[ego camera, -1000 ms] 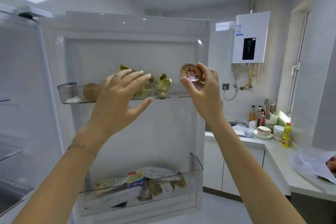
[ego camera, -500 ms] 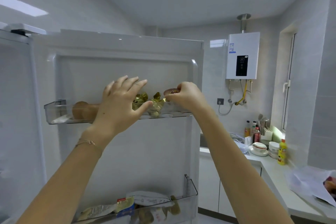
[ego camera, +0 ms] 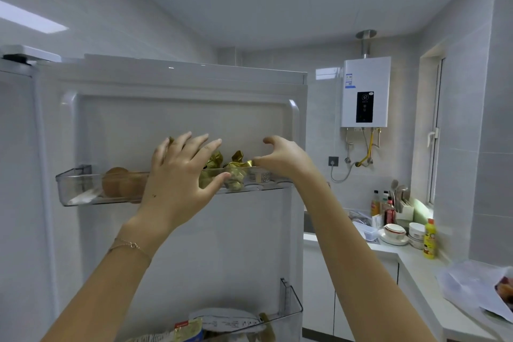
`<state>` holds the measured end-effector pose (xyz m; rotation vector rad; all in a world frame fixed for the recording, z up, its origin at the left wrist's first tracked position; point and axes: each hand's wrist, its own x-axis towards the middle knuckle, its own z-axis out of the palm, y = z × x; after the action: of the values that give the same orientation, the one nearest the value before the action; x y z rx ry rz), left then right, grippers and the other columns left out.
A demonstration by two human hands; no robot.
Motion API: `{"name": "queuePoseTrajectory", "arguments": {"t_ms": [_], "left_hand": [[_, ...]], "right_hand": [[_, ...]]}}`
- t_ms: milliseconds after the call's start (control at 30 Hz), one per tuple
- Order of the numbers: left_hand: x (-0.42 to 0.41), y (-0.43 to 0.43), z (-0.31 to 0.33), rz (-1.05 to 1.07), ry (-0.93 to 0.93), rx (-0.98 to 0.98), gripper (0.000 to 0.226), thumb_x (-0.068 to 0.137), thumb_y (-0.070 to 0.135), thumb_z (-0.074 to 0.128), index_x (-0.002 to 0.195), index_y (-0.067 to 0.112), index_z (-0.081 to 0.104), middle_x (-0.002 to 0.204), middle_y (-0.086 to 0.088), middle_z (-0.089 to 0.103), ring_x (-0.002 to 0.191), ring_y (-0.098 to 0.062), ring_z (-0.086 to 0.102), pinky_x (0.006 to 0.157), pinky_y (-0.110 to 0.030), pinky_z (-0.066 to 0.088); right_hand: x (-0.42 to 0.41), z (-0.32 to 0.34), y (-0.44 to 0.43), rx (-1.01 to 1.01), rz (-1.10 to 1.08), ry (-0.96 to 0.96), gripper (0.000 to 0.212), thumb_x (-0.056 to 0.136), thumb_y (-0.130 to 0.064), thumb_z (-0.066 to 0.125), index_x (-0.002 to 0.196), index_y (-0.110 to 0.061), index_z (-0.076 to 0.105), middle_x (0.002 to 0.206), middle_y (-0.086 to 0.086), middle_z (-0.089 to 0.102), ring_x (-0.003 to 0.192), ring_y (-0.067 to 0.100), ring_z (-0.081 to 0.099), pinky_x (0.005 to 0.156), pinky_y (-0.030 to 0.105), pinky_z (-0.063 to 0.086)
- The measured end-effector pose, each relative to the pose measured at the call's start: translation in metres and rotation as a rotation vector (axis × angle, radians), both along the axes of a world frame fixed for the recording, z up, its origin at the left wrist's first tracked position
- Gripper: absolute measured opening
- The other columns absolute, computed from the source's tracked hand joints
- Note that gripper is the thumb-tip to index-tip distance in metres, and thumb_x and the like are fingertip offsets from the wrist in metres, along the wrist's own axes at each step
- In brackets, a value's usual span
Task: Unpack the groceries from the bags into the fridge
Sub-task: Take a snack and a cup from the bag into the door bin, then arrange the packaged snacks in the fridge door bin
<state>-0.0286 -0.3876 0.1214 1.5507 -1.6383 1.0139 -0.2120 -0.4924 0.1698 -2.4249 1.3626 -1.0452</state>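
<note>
Sitting at the right end of the top door shelf [ego camera: 79, 189], the small tub [ego camera: 259, 176] is just beside the gold-wrapped sweets [ego camera: 238, 168]. My right grip [ego camera: 280, 157] hovers loose and wide over it, holding nothing, and my left grip [ego camera: 180, 175] is spread empty before the shelf front. The risk, I judge, lies in drawing my hands away: a trailing finger could catch the tub or the sweets and tip them over the low clear rail, while the bag [ego camera: 472, 283] on the counter [ego camera: 422, 280] looks to hold more.
</note>
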Motion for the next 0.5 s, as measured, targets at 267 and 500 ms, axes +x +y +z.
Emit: {"name": "queuePoseTrajectory", "arguments": {"t_ms": [267, 500], "left_hand": [[-0.020, -0.013, -0.006, -0.065, -0.019, -0.039, 0.064, 0.088, 0.063, 0.036, 0.136, 0.024, 0.053, 0.142, -0.002, 0.052, 0.137, -0.027, 0.039, 0.114, -0.053, 0.021], [-0.076, -0.043, -0.028, -0.118, -0.115, -0.125, 0.060, 0.093, 0.056, 0.041, 0.138, 0.018, 0.052, 0.146, -0.011, 0.047, 0.141, -0.034, 0.033, 0.115, -0.060, 0.013]], "right_hand": [[-0.017, -0.033, 0.018, -0.278, 0.083, -0.255, 0.069, 0.086, -0.053, 0.062, 0.144, -0.026, 0.038, 0.134, -0.001, 0.055, 0.123, 0.018, 0.049, 0.102, 0.043, 0.043], [-0.083, -0.087, 0.022, -0.364, -0.091, -0.264, 0.068, 0.088, -0.050, 0.060, 0.147, -0.031, 0.033, 0.142, -0.012, 0.045, 0.132, 0.010, 0.033, 0.111, 0.037, 0.030]]}}
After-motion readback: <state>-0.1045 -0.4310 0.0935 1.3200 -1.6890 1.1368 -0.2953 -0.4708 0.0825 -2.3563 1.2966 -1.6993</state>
